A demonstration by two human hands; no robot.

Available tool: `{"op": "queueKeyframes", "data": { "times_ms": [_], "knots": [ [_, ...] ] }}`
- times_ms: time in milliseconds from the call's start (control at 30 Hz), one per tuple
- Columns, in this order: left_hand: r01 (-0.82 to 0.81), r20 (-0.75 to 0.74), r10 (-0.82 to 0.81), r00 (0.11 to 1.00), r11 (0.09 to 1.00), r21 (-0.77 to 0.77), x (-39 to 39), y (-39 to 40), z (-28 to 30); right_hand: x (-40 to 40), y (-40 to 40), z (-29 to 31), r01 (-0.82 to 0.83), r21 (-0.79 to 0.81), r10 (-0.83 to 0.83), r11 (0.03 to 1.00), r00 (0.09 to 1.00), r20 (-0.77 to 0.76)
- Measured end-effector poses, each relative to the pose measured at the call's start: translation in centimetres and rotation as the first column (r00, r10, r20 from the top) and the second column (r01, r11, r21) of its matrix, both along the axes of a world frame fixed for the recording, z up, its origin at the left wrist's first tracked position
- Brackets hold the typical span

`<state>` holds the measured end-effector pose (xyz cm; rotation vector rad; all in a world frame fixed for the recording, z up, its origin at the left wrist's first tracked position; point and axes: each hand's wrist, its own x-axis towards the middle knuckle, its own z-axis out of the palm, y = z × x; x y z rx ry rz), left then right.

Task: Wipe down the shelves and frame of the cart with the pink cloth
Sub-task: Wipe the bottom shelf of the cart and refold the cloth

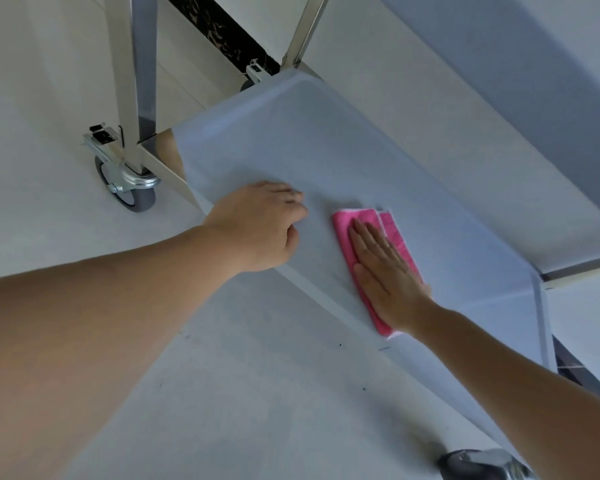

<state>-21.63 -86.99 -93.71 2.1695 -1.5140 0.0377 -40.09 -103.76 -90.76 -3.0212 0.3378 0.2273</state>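
The head camera looks steeply down at the bottom shelf (343, 161) of the cart, a pale grey tray with a raised, rounded rim; it runs from the upper middle of the picture down toward the lower right. The pink cloth (374, 258) lies folded flat on this shelf, close to its near edge, with a paler trim showing along its far side and at its near corner; the right hand (383, 271) lies on top of it, palm down, fingers straight and close together, pressing the cloth against the shelf rather than clutching it. The left hand (260, 223) sits just beside the cloth, to its left, at the near rim of the shelf; its fingers are curled over the edge with the knuckles uppermost, so it seems to grip the rim, though the fingertips are hidden and I cannot tell how tightly. The two hands are near each other but not touching; both forearms are bare.

The metal frame post (137, 67) rises at the shelf's left corner, shiny and square in section; a second post (305, 29) stands at the far corner. Below the left post sits a grey caster wheel (127, 188) with a metal brake tab; another caster (482, 464) shows blurred at the lower right. An upper shelf (516, 81) overhangs the right side of the picture; the floor (257, 393) is pale and carries a few dark specks.
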Motion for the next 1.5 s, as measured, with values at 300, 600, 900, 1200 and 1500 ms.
{"op": "queueKeyframes", "data": {
  "times_ms": [300,600,900,1200,1500],
  "knots": [
    [0.051,-0.049,-0.053,0.997,0.998,-0.044,1.2,1.0,1.4,-1.2,2.3,0.3,0.008,-0.036,-0.011,0.999,0.995,-0.097],
    [-0.059,0.086,0.058,0.995,0.998,0.011,5.1,4.0,0.4,-1.3,2.5,0.6,-0.058,-0.057,0.052,0.997,0.994,-0.098],
    [-0.065,-0.042,0.062,0.997,0.995,-0.073,6.4,3.9,0.5,2.8,1.0,0.7,-0.242,0.032,0.243,0.97,0.967,-0.075],
    [-0.077,-0.054,0.07,0.996,0.986,-0.147,7.1,4.1,-0.1,9.6,-8.3,-0.2,0.11,-0.028,-0.109,0.993,0.993,0.053],
    [-0.071,-0.056,0.063,0.996,0.984,-0.166,7.4,3.9,-0.5,15.4,-15.5,-1.0,0.431,-0.088,-0.428,0.898,0.902,0.051]
  ]
}}
